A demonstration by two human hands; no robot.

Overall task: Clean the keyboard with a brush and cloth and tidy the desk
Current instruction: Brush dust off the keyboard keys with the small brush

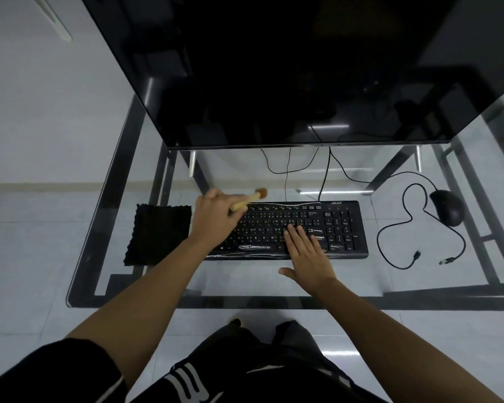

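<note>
A black keyboard (332, 228) lies on the glass desk (245, 280) in front of the monitor. My left hand (216, 216) grips a small brush (249, 200) by its pale wooden handle, over the keyboard's left end. The brown bristles point away from me, at the keyboard's far edge. My right hand (306, 251) lies flat on the middle keys with its fingers straight, thumb spread over the glass. A black cloth (159, 234) lies flat on the desk just left of the keyboard.
A large dark monitor (274, 68) stands on the desk behind the keyboard. A black mouse (447, 207) sits at the right, its cable (402, 225) looped loosely over the glass. More cables hang behind the keyboard. The desk's dark frame shows beneath the glass.
</note>
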